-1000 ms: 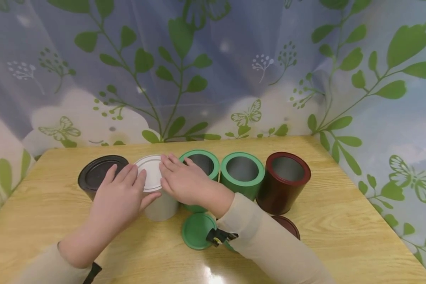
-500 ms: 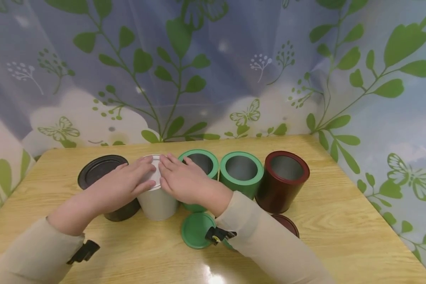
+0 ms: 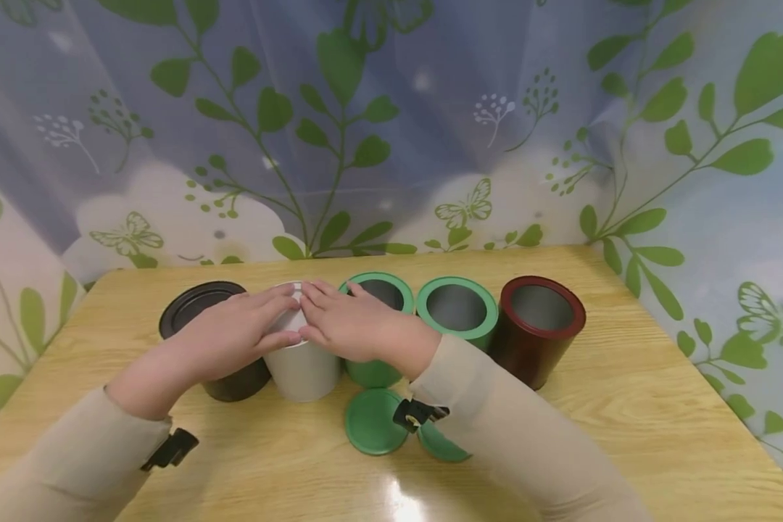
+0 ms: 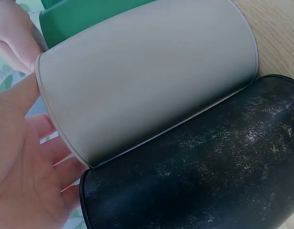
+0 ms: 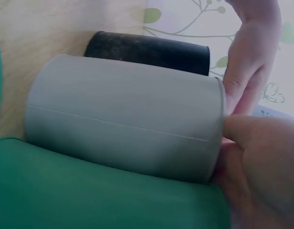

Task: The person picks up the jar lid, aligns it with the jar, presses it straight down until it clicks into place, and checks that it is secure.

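Observation:
Both hands lie flat on the white lid (image 3: 291, 319) of a white can (image 3: 303, 373), which stands upright in a row of cans. My left hand (image 3: 238, 335) covers the lid's left part with fingers extended. From the other side, my right hand (image 3: 346, 322) rests on the lid's right part. In the left wrist view, the left hand (image 4: 27, 157) spans the top end of the white can (image 4: 147, 81), thumb near its rim. The right wrist view has the right hand (image 5: 266, 167) at that same end. Much of the lid is hidden under the hands.
A black can with its black lid (image 3: 192, 304) stands left of the white one. To the right are two uncovered green cans (image 3: 373, 373) and an uncovered dark red can (image 3: 525, 362). Green lids (image 3: 375, 424) lie in front on the wooden table (image 3: 639, 413). A patterned curtain (image 3: 391, 217) hangs behind.
My left hand has moved right from between the black and white cans onto the white lid, beside the right hand. The right hand stays on the lid. The view has shifted slightly.

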Tool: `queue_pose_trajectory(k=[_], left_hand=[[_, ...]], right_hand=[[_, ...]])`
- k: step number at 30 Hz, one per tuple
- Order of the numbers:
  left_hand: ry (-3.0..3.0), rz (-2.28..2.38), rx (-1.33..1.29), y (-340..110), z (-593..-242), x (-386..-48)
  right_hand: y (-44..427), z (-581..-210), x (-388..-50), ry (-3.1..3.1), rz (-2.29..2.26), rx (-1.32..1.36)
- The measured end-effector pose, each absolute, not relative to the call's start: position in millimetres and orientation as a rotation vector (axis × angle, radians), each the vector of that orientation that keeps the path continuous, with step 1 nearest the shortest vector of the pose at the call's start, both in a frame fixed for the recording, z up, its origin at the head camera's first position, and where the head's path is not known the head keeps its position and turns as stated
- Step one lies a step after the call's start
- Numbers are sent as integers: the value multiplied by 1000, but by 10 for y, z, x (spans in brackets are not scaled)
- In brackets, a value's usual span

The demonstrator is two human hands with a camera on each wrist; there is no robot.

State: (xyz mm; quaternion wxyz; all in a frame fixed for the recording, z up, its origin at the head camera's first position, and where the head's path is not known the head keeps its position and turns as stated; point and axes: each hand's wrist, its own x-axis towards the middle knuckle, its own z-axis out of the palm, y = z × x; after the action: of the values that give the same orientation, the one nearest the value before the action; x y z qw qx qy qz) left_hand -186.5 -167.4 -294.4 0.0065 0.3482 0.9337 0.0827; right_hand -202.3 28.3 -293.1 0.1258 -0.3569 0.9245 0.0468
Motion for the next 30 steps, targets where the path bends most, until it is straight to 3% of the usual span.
queue_pose_trajectory(k=[30], left_hand=[[3083,139,996,-1773,-2883,-1782]], right_hand=[[197,-2663,-2050,2726,152,-839]])
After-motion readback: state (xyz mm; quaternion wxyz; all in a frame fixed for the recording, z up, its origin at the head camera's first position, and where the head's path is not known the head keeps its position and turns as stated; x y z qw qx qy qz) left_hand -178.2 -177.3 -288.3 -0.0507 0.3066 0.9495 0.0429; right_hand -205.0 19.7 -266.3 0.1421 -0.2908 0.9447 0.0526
